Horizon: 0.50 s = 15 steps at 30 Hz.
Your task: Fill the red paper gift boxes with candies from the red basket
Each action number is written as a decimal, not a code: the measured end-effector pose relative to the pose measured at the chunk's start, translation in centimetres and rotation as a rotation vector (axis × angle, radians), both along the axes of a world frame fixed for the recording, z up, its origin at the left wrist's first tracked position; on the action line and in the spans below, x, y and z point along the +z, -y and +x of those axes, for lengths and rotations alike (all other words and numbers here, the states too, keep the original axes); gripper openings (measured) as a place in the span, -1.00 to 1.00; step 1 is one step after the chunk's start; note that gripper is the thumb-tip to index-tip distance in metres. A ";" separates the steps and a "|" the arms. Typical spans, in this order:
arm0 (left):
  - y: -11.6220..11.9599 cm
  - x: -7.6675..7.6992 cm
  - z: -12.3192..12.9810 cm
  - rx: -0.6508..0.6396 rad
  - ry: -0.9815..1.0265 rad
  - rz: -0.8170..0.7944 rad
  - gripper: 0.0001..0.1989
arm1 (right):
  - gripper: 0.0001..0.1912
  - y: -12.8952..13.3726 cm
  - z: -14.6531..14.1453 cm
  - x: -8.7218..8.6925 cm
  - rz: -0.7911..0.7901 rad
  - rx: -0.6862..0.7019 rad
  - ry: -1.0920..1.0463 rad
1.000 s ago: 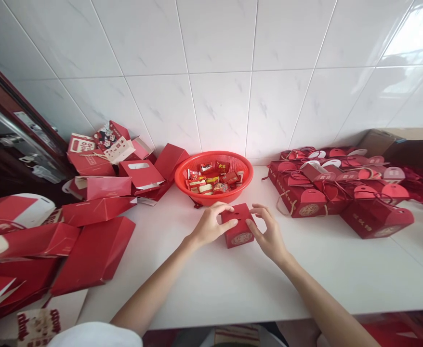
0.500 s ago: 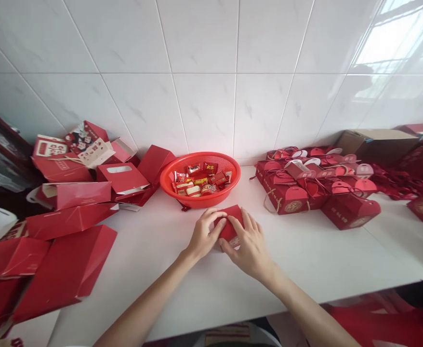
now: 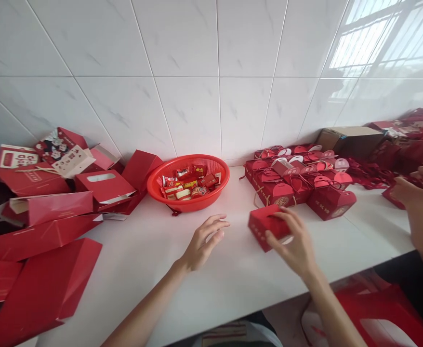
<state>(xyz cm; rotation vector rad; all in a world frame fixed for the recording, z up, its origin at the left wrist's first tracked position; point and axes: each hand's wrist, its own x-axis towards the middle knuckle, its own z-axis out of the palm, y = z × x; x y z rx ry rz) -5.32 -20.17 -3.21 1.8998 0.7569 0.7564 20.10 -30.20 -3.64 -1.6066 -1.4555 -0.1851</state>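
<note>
One red box (image 3: 264, 224), right hand (image 3: 297, 245) holding it

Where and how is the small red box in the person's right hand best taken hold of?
The red box seems best pinched across opposite upright walls, from above and the right, the side where the right hand holds it. Its straight sides offer flat surfaces to press, and no raised handle shows on top, though the hand hides part.

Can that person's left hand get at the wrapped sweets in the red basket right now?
Probably yes: the left hand holds nothing, the red basket is open on top just beyond it, and only its rim seems to stand before the wrapped sweets.
</note>
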 end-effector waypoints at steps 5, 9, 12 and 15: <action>-0.4 -0.1 -0.1 0.045 -0.010 -0.023 -0.59 | -0.57 3.4 9.9 3.4 0.205 -0.378 -0.045; -0.6 -0.4 0.0 0.032 -0.012 -0.030 -0.60 | -0.60 4.4 16.8 7.0 0.374 -0.719 -0.117; -0.8 -0.6 0.1 0.029 -0.020 -0.031 -0.61 | -0.65 3.3 20.6 9.0 0.285 -0.804 -0.141; -1.0 -0.8 0.1 0.022 -0.026 -0.020 -0.61 | -0.57 1.7 23.1 9.3 0.119 -0.773 -0.154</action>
